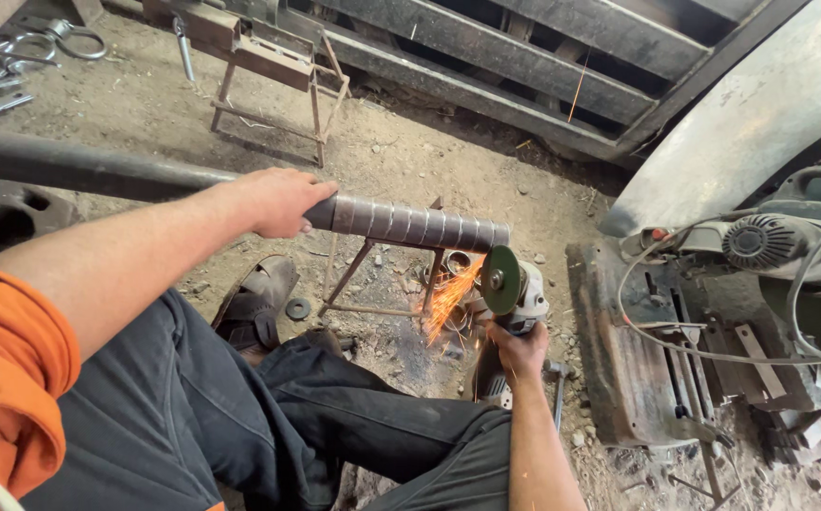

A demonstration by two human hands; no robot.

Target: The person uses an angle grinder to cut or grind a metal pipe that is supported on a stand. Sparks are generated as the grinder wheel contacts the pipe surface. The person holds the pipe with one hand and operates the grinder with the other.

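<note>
My left hand grips a long dark steel pipe that runs in from the left and rests on a small metal stand. The pipe's right end is ground bright in bands. My right hand holds an angle grinder by its body, with its green disc against the underside of the pipe's end. Orange sparks spray down and left from the contact point. My legs in dark trousers and a sandal sit below the pipe.
Dirt ground lies all around. A rusty metal stand is at the back, with tools at the top left. At right sit a cut-off machine, a rusty plate and cables. A dark slatted frame and curved metal sheet stand behind.
</note>
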